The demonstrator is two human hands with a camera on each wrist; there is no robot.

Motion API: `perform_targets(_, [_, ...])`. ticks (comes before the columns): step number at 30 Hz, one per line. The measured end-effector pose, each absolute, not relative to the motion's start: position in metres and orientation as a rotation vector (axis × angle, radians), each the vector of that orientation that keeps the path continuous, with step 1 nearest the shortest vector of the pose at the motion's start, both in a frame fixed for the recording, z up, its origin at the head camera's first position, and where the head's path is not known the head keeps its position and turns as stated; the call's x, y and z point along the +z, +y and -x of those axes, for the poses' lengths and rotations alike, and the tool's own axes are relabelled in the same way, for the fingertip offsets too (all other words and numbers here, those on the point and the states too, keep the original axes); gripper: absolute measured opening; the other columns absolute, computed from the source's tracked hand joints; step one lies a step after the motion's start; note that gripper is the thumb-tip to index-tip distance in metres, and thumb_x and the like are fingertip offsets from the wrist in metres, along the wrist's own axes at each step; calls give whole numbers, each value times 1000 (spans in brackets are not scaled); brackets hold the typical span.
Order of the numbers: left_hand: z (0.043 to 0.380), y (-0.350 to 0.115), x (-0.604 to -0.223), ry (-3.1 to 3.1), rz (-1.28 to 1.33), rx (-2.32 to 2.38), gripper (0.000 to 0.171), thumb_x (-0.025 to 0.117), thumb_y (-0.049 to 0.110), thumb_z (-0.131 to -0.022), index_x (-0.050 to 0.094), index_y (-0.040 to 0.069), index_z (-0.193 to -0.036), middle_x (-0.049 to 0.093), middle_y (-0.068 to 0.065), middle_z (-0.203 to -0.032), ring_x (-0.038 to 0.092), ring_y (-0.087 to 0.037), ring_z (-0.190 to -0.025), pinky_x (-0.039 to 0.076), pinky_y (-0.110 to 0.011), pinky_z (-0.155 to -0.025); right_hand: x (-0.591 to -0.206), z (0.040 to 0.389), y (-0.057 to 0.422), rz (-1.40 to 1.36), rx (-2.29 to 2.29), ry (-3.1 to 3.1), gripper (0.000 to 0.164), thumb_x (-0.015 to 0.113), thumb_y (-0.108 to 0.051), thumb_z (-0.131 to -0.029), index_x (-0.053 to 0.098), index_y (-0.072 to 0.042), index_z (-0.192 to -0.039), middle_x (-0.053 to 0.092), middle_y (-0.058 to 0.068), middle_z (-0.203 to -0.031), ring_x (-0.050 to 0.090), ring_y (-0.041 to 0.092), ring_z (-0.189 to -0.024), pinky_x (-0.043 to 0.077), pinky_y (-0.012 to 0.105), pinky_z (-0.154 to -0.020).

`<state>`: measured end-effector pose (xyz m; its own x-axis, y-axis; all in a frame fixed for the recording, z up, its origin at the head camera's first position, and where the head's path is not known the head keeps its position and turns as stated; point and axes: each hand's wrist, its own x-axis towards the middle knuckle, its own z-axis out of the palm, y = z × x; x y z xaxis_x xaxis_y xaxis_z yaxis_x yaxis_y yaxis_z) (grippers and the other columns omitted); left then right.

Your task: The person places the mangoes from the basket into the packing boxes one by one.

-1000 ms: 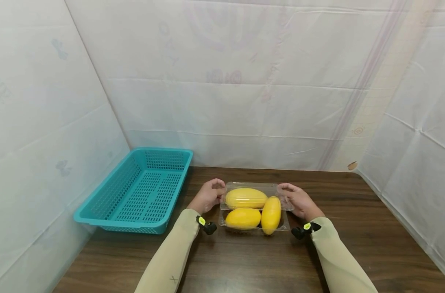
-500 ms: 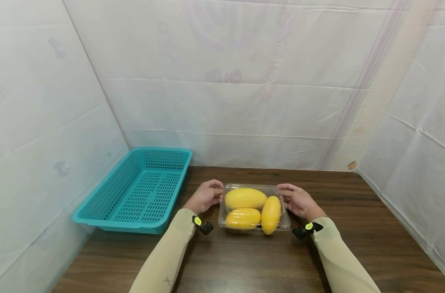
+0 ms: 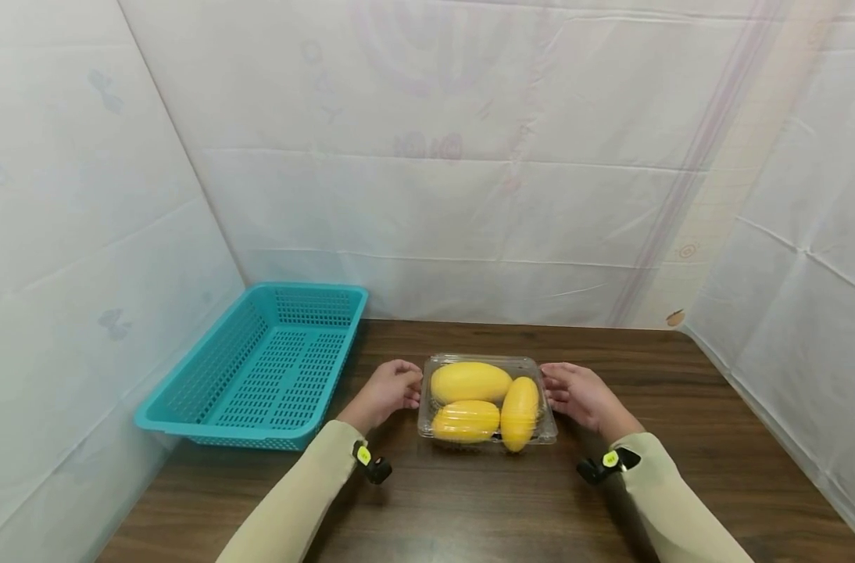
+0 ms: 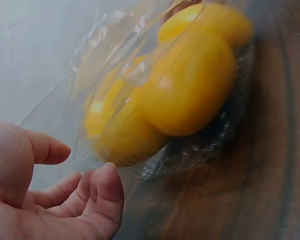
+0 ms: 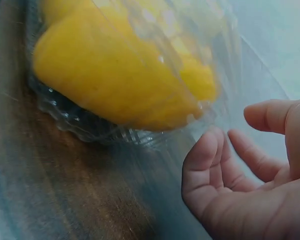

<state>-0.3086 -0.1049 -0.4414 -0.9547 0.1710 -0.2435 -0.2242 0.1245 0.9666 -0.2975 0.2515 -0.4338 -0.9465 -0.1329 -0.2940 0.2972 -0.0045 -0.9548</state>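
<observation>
A clear plastic clamshell box point(image 3: 524, 364) lies on the table with its lid down. Three yellow, mango-like fruits are inside: one long fruit point(image 3: 471, 381) at the back, a second fruit point(image 3: 466, 422) in front of it, and a third fruit point(image 3: 520, 413) turned lengthwise at the right. My left hand point(image 3: 385, 393) is just beside the box's left side, thumb and bent fingers apart with nothing between them in the left wrist view. At the right side, my right hand point(image 3: 581, 397) is likewise loosely bent and holds nothing; whether its fingertips touch the box I cannot tell.
A turquoise perforated basket point(image 3: 297, 428) stands at the left, near the white sheet wall point(image 3: 441, 203). The dark wooden table point(image 3: 470, 508) runs back to that wall, and more sheeting closes off both sides.
The box's lid has come down over the fruits, with both hands at its sides. Since then the hands have let go and drawn slightly outward, left and right.
</observation>
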Motion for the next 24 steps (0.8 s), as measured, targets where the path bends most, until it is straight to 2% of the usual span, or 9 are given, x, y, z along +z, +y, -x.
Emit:
perform_targets(10, [276, -108, -433, 1991, 15, 1881, 27, 58, 19, -103, 58, -1, -122, 62, -9, -92, 62, -19, -77, 59, -29, -69, -425, 271, 250, -144, -1859, 2056, 47, 52, -21, -106, 42, 8, -142, 63, 0, -92, 62, 9, -77, 57, 25, -72])
perform_targets(16, [264, -111, -433, 1923, 9, 1886, 25, 55, 18, -104, 58, -2, -120, 60, -9, -89, 61, -19, -75, 60, -30, -69, -422, 258, 254, -58, -1818, 2001, 55, 55, -26, -105, 40, 11, -143, 64, 3, -96, 64, 10, -79, 58, 27, -74])
perform_targets(24, [249, -114, -430, 1852, -61, 1855, 35, 60, 14, -100, 48, 0, -131, 62, -11, -88, 64, -20, -74, 62, -35, -72, -419, 246, 261, 19, -1767, 1941, 54, 62, -19, -99, 42, 9, -141, 65, 2, -95, 66, 13, -79, 60, 29, -76])
